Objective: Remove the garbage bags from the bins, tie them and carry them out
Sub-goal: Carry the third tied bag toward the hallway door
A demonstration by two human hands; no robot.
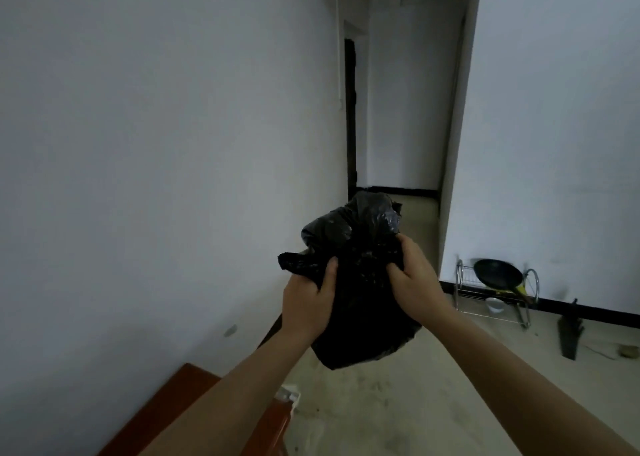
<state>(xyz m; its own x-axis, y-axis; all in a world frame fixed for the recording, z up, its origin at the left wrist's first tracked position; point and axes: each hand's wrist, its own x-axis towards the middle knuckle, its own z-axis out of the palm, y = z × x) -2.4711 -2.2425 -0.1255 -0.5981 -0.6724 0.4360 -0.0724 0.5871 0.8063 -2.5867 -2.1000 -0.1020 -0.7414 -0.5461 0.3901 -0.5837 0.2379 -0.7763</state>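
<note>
A black garbage bag hangs in the air in front of me, its lower part bulging and its top crumpled upward. My left hand grips a bunched flap of the bag's left side, thumb on top. My right hand grips the plastic on the bag's right side, fingers dug into the folds. No bin is in view.
A white wall runs along the left. A reddish-brown wooden piece of furniture stands at the lower left. A narrow hallway opens ahead. A wire dish rack with a black frying pan and a white bowl stands on the floor at right.
</note>
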